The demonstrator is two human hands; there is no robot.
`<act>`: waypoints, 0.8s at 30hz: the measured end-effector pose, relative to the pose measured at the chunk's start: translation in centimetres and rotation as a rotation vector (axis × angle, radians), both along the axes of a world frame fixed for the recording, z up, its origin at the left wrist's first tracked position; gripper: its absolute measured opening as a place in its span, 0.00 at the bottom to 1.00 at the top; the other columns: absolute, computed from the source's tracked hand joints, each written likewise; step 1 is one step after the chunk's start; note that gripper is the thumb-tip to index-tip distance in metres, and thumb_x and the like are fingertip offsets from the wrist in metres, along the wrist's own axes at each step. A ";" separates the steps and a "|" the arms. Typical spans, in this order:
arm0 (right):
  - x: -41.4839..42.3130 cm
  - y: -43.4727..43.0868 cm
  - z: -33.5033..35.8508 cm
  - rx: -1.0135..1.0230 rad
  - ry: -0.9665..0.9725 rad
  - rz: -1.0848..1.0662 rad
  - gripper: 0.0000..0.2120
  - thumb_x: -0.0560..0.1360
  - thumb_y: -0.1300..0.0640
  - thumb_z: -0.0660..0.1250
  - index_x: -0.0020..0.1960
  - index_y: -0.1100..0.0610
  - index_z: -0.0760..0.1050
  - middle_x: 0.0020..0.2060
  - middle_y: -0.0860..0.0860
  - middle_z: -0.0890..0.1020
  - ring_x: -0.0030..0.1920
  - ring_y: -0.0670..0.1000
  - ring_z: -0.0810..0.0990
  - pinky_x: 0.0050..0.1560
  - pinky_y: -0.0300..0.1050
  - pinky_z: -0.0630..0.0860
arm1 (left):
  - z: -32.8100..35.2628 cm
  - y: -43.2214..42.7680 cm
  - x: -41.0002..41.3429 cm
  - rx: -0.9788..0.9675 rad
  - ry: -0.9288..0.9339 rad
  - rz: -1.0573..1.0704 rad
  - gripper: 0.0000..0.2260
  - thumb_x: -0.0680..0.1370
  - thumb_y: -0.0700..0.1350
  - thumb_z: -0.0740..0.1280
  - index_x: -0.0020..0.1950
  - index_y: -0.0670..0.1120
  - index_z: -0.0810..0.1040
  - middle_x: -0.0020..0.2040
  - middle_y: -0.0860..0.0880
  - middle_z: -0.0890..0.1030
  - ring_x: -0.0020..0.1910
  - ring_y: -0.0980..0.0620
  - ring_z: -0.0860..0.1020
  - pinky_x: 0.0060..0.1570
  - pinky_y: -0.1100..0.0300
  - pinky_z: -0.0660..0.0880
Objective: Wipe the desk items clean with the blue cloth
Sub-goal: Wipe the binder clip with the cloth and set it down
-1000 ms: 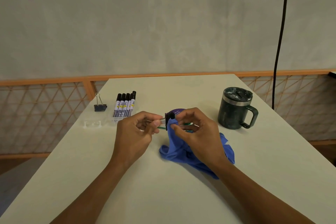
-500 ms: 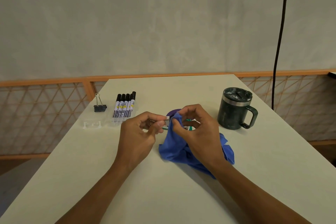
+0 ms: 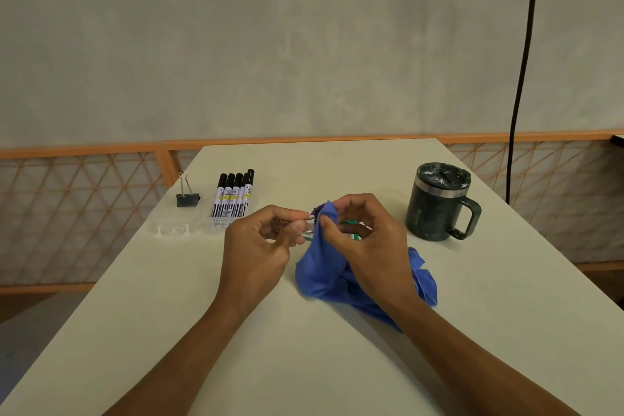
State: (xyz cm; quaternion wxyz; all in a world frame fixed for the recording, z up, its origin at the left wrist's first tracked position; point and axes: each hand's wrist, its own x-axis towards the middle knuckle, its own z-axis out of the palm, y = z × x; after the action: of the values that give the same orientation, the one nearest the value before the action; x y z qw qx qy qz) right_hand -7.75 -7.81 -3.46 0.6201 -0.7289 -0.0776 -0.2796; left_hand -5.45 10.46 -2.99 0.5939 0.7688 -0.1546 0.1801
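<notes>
Draping blue cloth over clip now, R hand; bare before.

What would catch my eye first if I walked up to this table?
The two hands at the middle of the table: the right hand pinches a blue cloth around a small item that the left hand holds by its thin metal part. To the right stands a dark lidded mug; at the far left lie black markers in a row, beside a binder clip.
</notes>
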 end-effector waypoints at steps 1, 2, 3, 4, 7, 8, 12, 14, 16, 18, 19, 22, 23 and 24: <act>0.0 0.1 -0.2 -0.008 0.000 0.013 0.12 0.76 0.58 0.79 0.57 0.51 0.81 0.51 0.44 0.86 0.55 0.50 0.86 0.56 0.48 0.85 | 0.0 0.0 0.1 -0.019 0.011 0.004 0.06 0.80 0.38 0.75 0.51 0.49 0.87 0.44 0.52 0.89 0.41 0.50 0.87 0.50 0.52 0.85; 0.0 0.1 -0.3 -0.021 -0.002 0.022 0.14 0.76 0.59 0.79 0.58 0.51 0.81 0.52 0.44 0.86 0.56 0.51 0.86 0.57 0.49 0.85 | 0.0 0.0 0.1 -0.039 0.020 0.005 0.06 0.80 0.38 0.75 0.52 0.48 0.88 0.43 0.51 0.89 0.41 0.49 0.87 0.50 0.52 0.85; 0.0 0.2 -0.3 -0.035 -0.006 0.028 0.15 0.76 0.60 0.80 0.59 0.51 0.80 0.53 0.44 0.86 0.57 0.50 0.86 0.58 0.48 0.84 | 0.0 0.1 0.2 -0.054 0.029 0.005 0.05 0.80 0.38 0.75 0.52 0.48 0.88 0.43 0.50 0.89 0.41 0.48 0.87 0.50 0.52 0.85; 0.0 0.2 -0.4 -0.046 -0.009 0.035 0.17 0.75 0.60 0.80 0.60 0.51 0.80 0.53 0.44 0.86 0.57 0.50 0.86 0.58 0.48 0.84 | 0.0 0.1 0.2 -0.065 0.039 0.005 0.05 0.80 0.38 0.75 0.52 0.47 0.88 0.44 0.50 0.89 0.41 0.48 0.87 0.50 0.52 0.85; 0.2 0.1 -0.6 -0.061 -0.013 0.054 0.19 0.74 0.61 0.81 0.62 0.52 0.79 0.53 0.44 0.86 0.57 0.51 0.86 0.58 0.47 0.84 | 0.0 0.1 0.3 -0.081 0.057 -0.001 0.05 0.80 0.38 0.75 0.52 0.47 0.88 0.44 0.50 0.89 0.40 0.48 0.87 0.50 0.53 0.85; 0.2 0.1 -0.6 -0.064 -0.013 0.058 0.20 0.74 0.61 0.81 0.62 0.52 0.79 0.53 0.44 0.86 0.57 0.51 0.85 0.58 0.46 0.84 | 0.0 0.1 0.4 -0.087 0.061 -0.004 0.05 0.80 0.37 0.75 0.52 0.46 0.88 0.44 0.49 0.89 0.40 0.48 0.87 0.49 0.54 0.85; 0.2 0.1 -0.9 -0.099 -0.008 0.064 0.21 0.73 0.62 0.81 0.62 0.51 0.79 0.54 0.43 0.85 0.58 0.50 0.85 0.58 0.42 0.83 | 0.2 0.2 0.5 -0.147 0.092 0.000 0.05 0.80 0.37 0.74 0.52 0.46 0.88 0.44 0.49 0.89 0.41 0.46 0.87 0.47 0.58 0.84; 0.2 0.1 -1.1 -0.110 -0.001 0.072 0.22 0.73 0.63 0.81 0.62 0.51 0.79 0.54 0.44 0.85 0.58 0.50 0.84 0.58 0.42 0.83 | 0.3 0.4 0.6 -0.178 0.112 -0.005 0.05 0.81 0.37 0.74 0.53 0.45 0.88 0.44 0.48 0.89 0.41 0.46 0.87 0.45 0.59 0.83; 0.2 0.0 -1.1 -0.106 -0.004 0.077 0.21 0.73 0.64 0.80 0.62 0.52 0.79 0.54 0.44 0.85 0.58 0.51 0.85 0.58 0.42 0.83 | 0.3 0.5 0.6 -0.180 0.123 -0.006 0.05 0.81 0.37 0.74 0.53 0.45 0.87 0.44 0.48 0.89 0.40 0.46 0.87 0.45 0.61 0.82; 0.2 0.0 -1.0 -0.093 -0.003 0.086 0.21 0.73 0.64 0.80 0.62 0.52 0.79 0.53 0.45 0.85 0.57 0.51 0.85 0.57 0.42 0.83 | 0.2 0.6 0.7 -0.176 0.126 -0.004 0.05 0.81 0.37 0.73 0.54 0.44 0.87 0.45 0.48 0.89 0.40 0.47 0.87 0.44 0.62 0.82; 0.2 0.0 -1.0 -0.082 0.003 0.095 0.20 0.73 0.64 0.80 0.61 0.52 0.79 0.52 0.45 0.85 0.57 0.51 0.85 0.57 0.42 0.83 | 0.2 0.6 0.7 -0.177 0.127 -0.004 0.05 0.81 0.37 0.73 0.54 0.44 0.87 0.45 0.48 0.89 0.40 0.47 0.87 0.44 0.62 0.82; 0.0 0.0 -0.9 -0.029 0.027 0.119 0.17 0.74 0.63 0.80 0.60 0.53 0.80 0.52 0.46 0.86 0.56 0.51 0.86 0.56 0.41 0.82 | 0.2 0.7 0.8 -0.184 0.142 -0.011 0.05 0.81 0.37 0.73 0.54 0.44 0.87 0.45 0.48 0.89 0.40 0.48 0.86 0.43 0.62 0.82; 0.0 0.0 -0.8 0.000 0.036 0.120 0.15 0.75 0.62 0.80 0.58 0.53 0.81 0.51 0.47 0.86 0.55 0.50 0.86 0.55 0.41 0.82 | 0.2 0.7 0.8 -0.185 0.153 -0.021 0.05 0.81 0.36 0.73 0.53 0.44 0.87 0.44 0.47 0.89 0.39 0.49 0.86 0.43 0.62 0.82; 0.0 -0.1 -0.6 0.036 0.048 0.119 0.13 0.75 0.61 0.80 0.57 0.53 0.82 0.50 0.47 0.87 0.53 0.50 0.86 0.55 0.41 0.82 | 0.2 0.6 0.7 -0.187 0.166 -0.036 0.04 0.81 0.36 0.73 0.53 0.43 0.87 0.44 0.47 0.89 0.39 0.49 0.85 0.43 0.62 0.81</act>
State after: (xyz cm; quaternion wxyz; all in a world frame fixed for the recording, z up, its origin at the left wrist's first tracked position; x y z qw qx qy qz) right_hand -7.74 -7.87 -4.06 0.6503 -0.7183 -0.1006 -0.2261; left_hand -4.71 11.08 -2.80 0.6768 0.7194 -0.1009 0.1187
